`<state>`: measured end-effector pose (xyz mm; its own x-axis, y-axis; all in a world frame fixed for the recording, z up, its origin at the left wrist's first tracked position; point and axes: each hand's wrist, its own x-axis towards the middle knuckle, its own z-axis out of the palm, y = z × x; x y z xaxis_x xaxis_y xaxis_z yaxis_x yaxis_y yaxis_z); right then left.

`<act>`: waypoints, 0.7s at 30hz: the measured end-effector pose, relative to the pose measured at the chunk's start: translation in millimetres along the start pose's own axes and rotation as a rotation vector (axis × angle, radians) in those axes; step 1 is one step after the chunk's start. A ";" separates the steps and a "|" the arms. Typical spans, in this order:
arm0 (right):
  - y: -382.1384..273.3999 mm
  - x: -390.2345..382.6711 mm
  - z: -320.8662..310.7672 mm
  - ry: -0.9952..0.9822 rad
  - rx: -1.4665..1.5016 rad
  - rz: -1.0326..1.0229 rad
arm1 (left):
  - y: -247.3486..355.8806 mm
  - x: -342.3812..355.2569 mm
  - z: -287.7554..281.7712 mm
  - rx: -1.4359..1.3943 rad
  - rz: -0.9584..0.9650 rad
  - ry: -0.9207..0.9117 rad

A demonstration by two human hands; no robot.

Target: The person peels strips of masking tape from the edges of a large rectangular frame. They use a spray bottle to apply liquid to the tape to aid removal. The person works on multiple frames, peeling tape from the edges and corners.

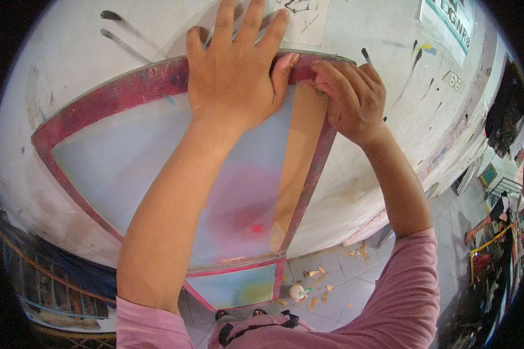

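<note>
A screen-printing frame with worn dark red bars leans against the white wall. Pale bluish mesh fills it, stained pink and red low down. My left hand lies over the top bar, fingers spread upward toward the wall and thumb pointing right. Along the right side of the mesh runs a long strip of brown tape. At its upper end, by the top right corner, my right hand is closed with bent fingers pinching the tape. The fingertips partly hide that end.
Below stands a smaller red-edged frame with yellow-green stains. A whitish round container and crumpled brown scraps lie on the tiled floor. A dark metal rack is at lower left. Clutter and part of another person appear at far right.
</note>
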<state>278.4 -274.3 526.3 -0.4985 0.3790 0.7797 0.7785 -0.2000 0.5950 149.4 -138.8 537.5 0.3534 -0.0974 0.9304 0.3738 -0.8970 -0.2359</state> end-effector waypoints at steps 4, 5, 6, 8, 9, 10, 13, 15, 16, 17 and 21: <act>-18.0 -17.5 11.0 0.091 -0.055 0.235 | 1.6 -1.3 0.3 0.017 -0.001 -0.020; -26.2 -27.2 14.4 0.122 -0.071 0.328 | 1.3 -1.8 0.8 0.022 0.000 -0.022; -35.9 -37.4 14.9 0.101 -0.043 0.415 | 0.5 -1.2 0.6 0.027 -0.002 -0.016; -60.1 -64.4 12.8 0.046 0.011 0.591 | 0.2 -0.4 4.0 0.034 -0.005 -0.002; -74.2 -75.0 16.7 0.078 0.099 0.645 | -2.3 -0.7 5.4 0.055 -0.002 0.002; -89.0 -86.0 18.7 0.103 0.177 0.702 | -1.4 -1.2 7.1 0.064 0.003 0.005; -111.3 -101.5 16.4 0.138 0.344 0.829 | 2.5 0.2 4.7 0.047 -0.012 0.007; -114.8 -104.0 14.2 0.248 0.434 0.865 | 2.9 0.5 3.0 0.037 -0.003 0.010; -111.1 -101.9 13.9 0.353 0.478 0.866 | 3.2 0.5 2.5 0.030 0.001 0.008; -106.6 -99.5 12.1 0.459 0.517 0.865 | 4.1 2.9 4.1 0.061 0.006 0.055; -125.3 -97.5 -6.2 0.633 0.552 1.055 | 4.5 -9.8 26.1 0.144 0.015 0.107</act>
<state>227.1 -291.8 377.0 0.4561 -0.2376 0.8576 0.8726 0.3085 -0.3786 170.0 -130.6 520.0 0.2694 -0.1625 0.9492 0.4907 -0.8249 -0.2805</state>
